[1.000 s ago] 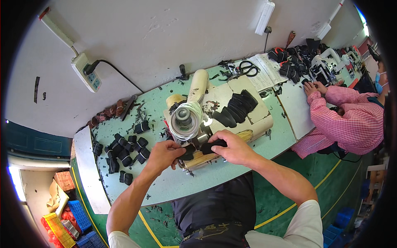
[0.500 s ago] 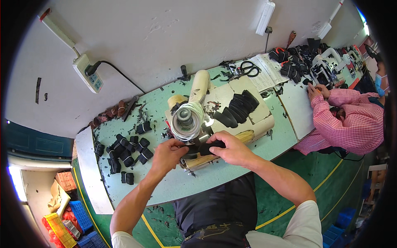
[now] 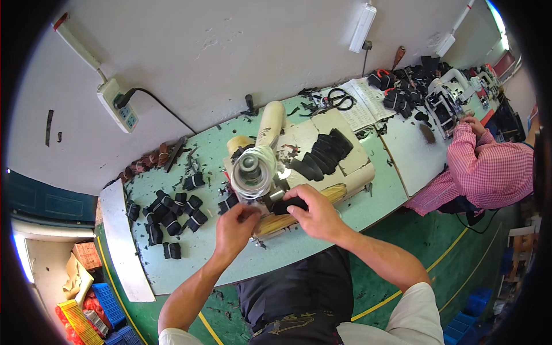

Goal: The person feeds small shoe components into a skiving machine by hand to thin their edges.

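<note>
A cream sewing-type machine (image 3: 270, 123) with a round metal wheel on its head stands in front of me. At its front edge my right hand (image 3: 317, 214) pinches a flat black piece (image 3: 287, 205), pressing it near the working point below the wheel. Left of that point is my left hand (image 3: 234, 231), its fingers curled together and slightly blurred; whether anything is in them is hidden. A dark piece (image 3: 228, 202) shows just behind the left hand. Several similar black curved pieces (image 3: 323, 155) lie overlapped on the machine's flat bed.
Small tied black bundles (image 3: 167, 210) lie on the green table (image 3: 201, 264) at left, with brown bundles (image 3: 146, 162) behind. Black scissors (image 3: 341, 99) and a written paper sheet (image 3: 368, 100) lie at the back. At right a co-worker in a checked sleeve (image 3: 489, 167) works at another machine.
My left hand has drawn a little away from the black piece at the working point. The right hand still holds it. The co-worker's hands have moved farther toward their machine.
</note>
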### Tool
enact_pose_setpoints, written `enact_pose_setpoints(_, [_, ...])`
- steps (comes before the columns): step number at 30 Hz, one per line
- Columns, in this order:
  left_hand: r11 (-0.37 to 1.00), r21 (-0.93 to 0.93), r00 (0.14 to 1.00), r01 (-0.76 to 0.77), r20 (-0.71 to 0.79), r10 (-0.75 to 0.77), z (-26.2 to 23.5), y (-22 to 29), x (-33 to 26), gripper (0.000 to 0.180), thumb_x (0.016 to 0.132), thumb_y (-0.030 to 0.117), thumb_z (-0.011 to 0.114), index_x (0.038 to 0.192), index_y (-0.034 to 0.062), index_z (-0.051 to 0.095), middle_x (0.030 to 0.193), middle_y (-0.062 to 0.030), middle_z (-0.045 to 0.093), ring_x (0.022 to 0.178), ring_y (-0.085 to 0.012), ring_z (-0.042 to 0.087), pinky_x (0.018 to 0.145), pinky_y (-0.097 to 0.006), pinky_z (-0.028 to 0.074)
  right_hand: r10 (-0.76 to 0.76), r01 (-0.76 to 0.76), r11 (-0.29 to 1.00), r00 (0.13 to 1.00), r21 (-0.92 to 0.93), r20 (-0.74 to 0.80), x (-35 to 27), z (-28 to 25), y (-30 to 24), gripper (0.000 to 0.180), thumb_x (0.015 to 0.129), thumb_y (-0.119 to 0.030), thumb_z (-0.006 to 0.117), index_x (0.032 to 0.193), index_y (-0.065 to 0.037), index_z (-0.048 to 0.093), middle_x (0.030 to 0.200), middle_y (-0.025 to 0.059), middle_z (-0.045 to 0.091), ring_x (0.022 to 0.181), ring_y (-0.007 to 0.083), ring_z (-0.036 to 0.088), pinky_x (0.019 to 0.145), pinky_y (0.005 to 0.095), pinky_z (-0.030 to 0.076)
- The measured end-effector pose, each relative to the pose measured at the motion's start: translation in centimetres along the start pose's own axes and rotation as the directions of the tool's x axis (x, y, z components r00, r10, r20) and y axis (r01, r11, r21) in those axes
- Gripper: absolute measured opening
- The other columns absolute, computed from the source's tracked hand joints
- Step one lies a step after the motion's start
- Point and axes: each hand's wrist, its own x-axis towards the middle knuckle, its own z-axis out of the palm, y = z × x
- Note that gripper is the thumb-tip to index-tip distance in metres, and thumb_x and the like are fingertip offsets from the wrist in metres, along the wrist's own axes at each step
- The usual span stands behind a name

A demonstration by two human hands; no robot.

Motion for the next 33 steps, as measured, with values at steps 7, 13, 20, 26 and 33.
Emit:
enact_pose_setpoints(7, [0.823, -0.545, 0.934, 0.161, 0.353, 0.052, 3.7, -1.6, -6.9, 0.033, 0.100, 0.003, 0.057, 0.132, -0.0040, 0.055, 0.118, -0.0117, 0.068, 0.105, -0.0175, 0.067, 0.090, -0.030, 0.054, -0.428, 0.425, 0.894, 0.904, -0.143, 0.010, -3.7, 0.5, -3.2, 0.049, 0.081, 0.005, 0.066, 0.129, 0.002, 0.054, 0.120, 0.0179, 0.062, 0.104, 0.0378, 0.062, 0.089, 0.0424, 0.052])
enact_pose_setpoints(13, [0.684, -0.725, 0.981, -0.081, 0.062, 0.182, 7.6, -1.1, -7.6, 0.028, 0.103, 0.002, 0.051, 0.130, -0.0016, 0.057, 0.126, -0.0051, 0.061, 0.115, -0.0115, 0.055, 0.100, -0.029, 0.044, -0.395, 0.388, 0.919, 0.902, -0.074, -0.174, -5.3, 1.2, -3.8, 0.057, 0.082, 0.007, 0.066, 0.135, -0.002, 0.049, 0.122, 0.0180, 0.061, 0.103, 0.0392, 0.062, 0.090, 0.0450, 0.052])
enact_pose_setpoints(20, [0.955, -0.247, 0.985, -0.167, -0.003, 0.172, 4.5, -0.5, -8.6, 0.052, 0.103, 0.021, 0.049, 0.151, 0.0097, 0.031, 0.140, -0.0149, 0.053, 0.132, -0.0215, 0.046, 0.110, -0.035, 0.036, 0.271, -0.061, 0.556, 0.956, 0.829, -0.111, -5.4, 14.8, -1.0, 0.056, 0.101, -0.005, 0.047, 0.154, 0.000, 0.031, 0.152, 0.0121, 0.038, 0.144, 0.0199, 0.033, 0.120, 0.0334, 0.022])
enact_pose_setpoints(26, [0.989, 0.103, 0.978, -0.111, 0.187, 0.090, 1.2, -2.9, -5.5, 0.058, 0.106, 0.035, 0.047, 0.156, 0.0169, 0.024, 0.147, -0.0192, 0.049, 0.137, -0.0243, 0.042, 0.113, -0.039, 0.033, 0.543, -0.319, 0.156, 0.818, 0.935, 0.189, -6.0, 10.5, -6.3, 0.052, 0.103, -0.017, 0.047, 0.153, -0.007, 0.036, 0.149, 0.0109, 0.046, 0.132, 0.0241, 0.046, 0.109, 0.0384, 0.039])
enact_pose_setpoints(33, [0.904, 0.408, 0.986, -0.127, 0.148, 0.072, -4.6, -8.8, -1.7, 0.047, 0.106, 0.034, 0.045, 0.146, 0.0083, 0.045, 0.138, -0.0188, 0.055, 0.121, -0.0247, 0.054, 0.101, -0.040, 0.045, 0.539, -0.494, 0.172, 0.771, 0.852, 0.338, -5.7, 10.6, -8.2, 0.040, 0.100, -0.032, 0.055, 0.128, -0.003, 0.060, 0.121, 0.0129, 0.064, 0.111, 0.0242, 0.058, 0.091, 0.0411, 0.048])
